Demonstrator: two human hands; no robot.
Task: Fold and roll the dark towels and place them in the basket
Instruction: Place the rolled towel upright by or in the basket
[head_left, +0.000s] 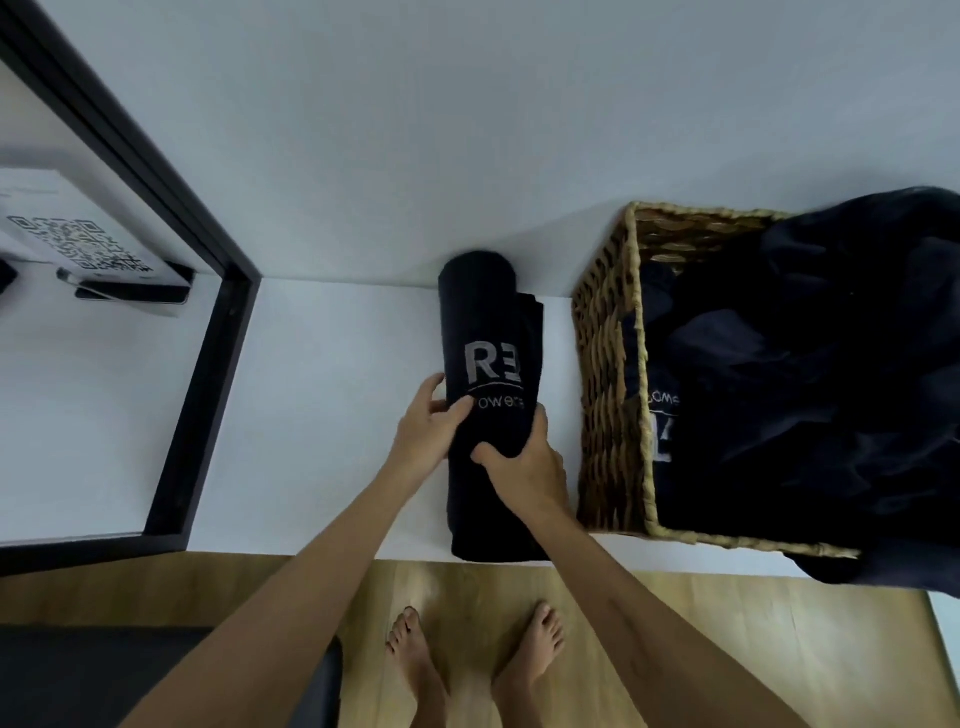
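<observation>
A dark towel (483, 322) with grey lettering lies rolled into a long cylinder on the white counter (322, 405), running from the wall to the front edge. My left hand (431, 423) grips its left side near the lettering. My right hand (530, 457) clasps it from the right, fingers wrapped over the roll. Right of the roll stands a woven wicker basket (605, 395). Loose dark towels (810, 395) fill the basket and spill over its right and front rim.
A black-framed mirror (208, 364) stands at the left, reflecting a card with QR codes (78, 244). The white wall rises behind the counter. Below the counter edge are wooden floor (727, 649) and my bare feet (472, 660). A dark mat (104, 670) lies at bottom left.
</observation>
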